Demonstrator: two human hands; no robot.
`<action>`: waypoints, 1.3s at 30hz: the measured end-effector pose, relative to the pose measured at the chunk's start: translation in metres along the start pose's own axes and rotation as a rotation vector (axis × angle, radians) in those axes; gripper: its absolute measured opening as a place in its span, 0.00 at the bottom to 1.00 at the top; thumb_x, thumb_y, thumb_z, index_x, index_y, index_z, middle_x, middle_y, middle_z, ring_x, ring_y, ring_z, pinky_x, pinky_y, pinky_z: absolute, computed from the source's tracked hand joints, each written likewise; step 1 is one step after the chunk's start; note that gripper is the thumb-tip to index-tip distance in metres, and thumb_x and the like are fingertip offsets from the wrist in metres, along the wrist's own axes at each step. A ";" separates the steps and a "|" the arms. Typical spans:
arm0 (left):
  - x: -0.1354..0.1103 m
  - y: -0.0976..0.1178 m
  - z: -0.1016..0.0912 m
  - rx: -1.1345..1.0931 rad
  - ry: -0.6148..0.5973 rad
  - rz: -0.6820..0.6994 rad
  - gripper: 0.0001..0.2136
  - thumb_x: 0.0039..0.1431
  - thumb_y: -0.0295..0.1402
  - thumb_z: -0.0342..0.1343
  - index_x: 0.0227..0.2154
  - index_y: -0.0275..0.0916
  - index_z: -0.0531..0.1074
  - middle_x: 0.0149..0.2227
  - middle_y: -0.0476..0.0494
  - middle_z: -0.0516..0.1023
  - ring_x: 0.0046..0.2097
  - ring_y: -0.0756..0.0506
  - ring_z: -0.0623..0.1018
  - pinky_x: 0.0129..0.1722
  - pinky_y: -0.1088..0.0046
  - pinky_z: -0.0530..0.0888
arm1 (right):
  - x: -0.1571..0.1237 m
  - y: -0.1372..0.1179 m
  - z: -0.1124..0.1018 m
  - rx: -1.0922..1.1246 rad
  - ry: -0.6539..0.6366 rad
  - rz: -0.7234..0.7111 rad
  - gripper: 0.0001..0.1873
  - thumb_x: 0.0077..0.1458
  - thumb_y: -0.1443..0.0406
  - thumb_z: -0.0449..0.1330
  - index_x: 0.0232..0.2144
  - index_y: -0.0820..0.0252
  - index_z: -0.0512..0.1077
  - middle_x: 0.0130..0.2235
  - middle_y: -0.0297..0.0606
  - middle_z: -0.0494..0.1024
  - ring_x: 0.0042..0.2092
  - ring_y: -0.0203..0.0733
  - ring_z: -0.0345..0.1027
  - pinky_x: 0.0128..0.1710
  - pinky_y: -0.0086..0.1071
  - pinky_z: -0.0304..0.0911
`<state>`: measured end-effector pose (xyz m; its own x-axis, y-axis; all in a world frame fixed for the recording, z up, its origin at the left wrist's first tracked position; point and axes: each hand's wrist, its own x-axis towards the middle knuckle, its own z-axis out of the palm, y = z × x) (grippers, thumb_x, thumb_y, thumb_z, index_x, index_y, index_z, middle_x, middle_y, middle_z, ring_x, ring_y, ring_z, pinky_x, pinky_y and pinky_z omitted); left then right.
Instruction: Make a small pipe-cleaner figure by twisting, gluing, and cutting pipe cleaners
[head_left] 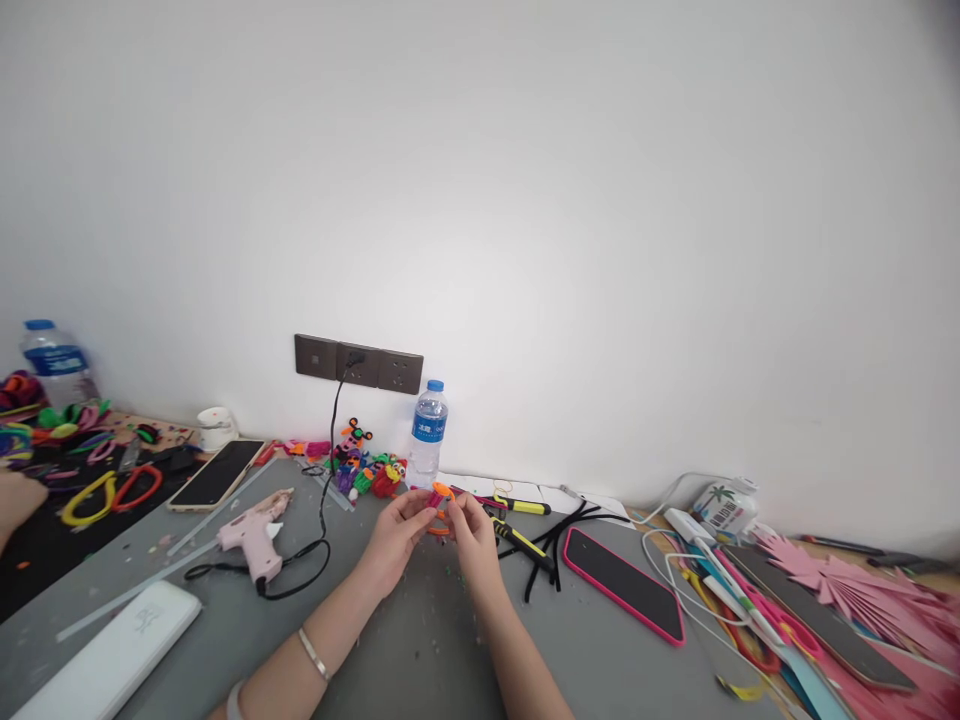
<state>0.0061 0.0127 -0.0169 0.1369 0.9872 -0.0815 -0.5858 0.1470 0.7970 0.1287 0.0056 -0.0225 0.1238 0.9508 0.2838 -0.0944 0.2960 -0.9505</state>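
Note:
Above the grey mat (420,660), my left hand (397,540) and my right hand (472,532) meet at their fingertips. Both pinch a small orange and magenta pipe-cleaner piece (444,490), partly hidden by the fingers. An orange loop hangs just below between the hands; whether it belongs to the same piece I cannot tell. Behind them stand small pipe-cleaner figures (367,472) in several colours and a water bottle (426,440). Black pipe cleaners (559,550) and a yellow-and-black craft knife (529,545) lie right of my right hand.
A pink glue gun (253,540) with its cord lies left, near a phone (217,475) and a white power bank (112,655). A pink-edged phone (622,585), cables and folded pink paper (847,590) lie right. Another person's hand (19,500) shows far left by scissors (112,495).

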 end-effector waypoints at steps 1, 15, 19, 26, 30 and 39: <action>0.000 0.000 0.000 0.000 -0.001 -0.003 0.15 0.37 0.30 0.72 0.31 0.36 0.77 0.33 0.46 0.81 0.36 0.49 0.78 0.37 0.76 0.74 | 0.000 0.000 -0.001 0.002 -0.007 0.012 0.18 0.53 0.53 0.57 0.21 0.56 0.59 0.22 0.28 0.59 0.24 0.34 0.50 0.25 0.28 0.51; 0.001 0.000 -0.004 0.170 0.052 0.212 0.12 0.39 0.33 0.70 0.24 0.36 0.73 0.30 0.48 0.77 0.37 0.47 0.77 0.37 0.76 0.72 | -0.010 -0.008 0.007 -0.022 0.033 -0.015 0.19 0.56 0.52 0.54 0.21 0.55 0.56 0.21 0.26 0.55 0.24 0.34 0.48 0.24 0.28 0.49; -0.002 0.003 0.000 0.128 0.055 0.146 0.13 0.38 0.33 0.71 0.25 0.36 0.74 0.27 0.49 0.77 0.33 0.48 0.77 0.34 0.76 0.72 | -0.011 -0.005 0.009 -0.037 0.062 -0.029 0.20 0.56 0.51 0.54 0.21 0.56 0.57 0.22 0.27 0.55 0.24 0.35 0.48 0.24 0.28 0.50; -0.004 0.002 0.001 0.089 0.010 0.075 0.12 0.41 0.34 0.69 0.27 0.36 0.74 0.28 0.47 0.78 0.33 0.48 0.77 0.35 0.75 0.74 | -0.011 0.000 0.009 -0.091 0.059 -0.049 0.20 0.56 0.50 0.53 0.22 0.56 0.59 0.23 0.28 0.57 0.26 0.36 0.50 0.26 0.29 0.51; -0.003 0.003 0.000 0.079 0.053 0.128 0.12 0.39 0.33 0.70 0.23 0.36 0.71 0.27 0.50 0.76 0.32 0.50 0.76 0.35 0.77 0.73 | -0.013 -0.002 0.009 -0.120 0.085 -0.063 0.19 0.57 0.51 0.53 0.22 0.56 0.59 0.23 0.28 0.56 0.26 0.36 0.51 0.27 0.29 0.51; -0.002 0.005 0.001 0.109 0.094 0.211 0.12 0.37 0.32 0.70 0.22 0.36 0.71 0.28 0.50 0.75 0.36 0.49 0.76 0.38 0.76 0.72 | -0.022 -0.003 0.015 -0.177 0.153 -0.112 0.17 0.61 0.54 0.50 0.24 0.56 0.58 0.24 0.29 0.57 0.27 0.36 0.50 0.27 0.29 0.50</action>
<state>0.0039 0.0111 -0.0122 -0.0569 0.9975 0.0422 -0.5033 -0.0651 0.8616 0.1113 -0.0147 -0.0237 0.2734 0.8841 0.3789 0.1012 0.3653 -0.9254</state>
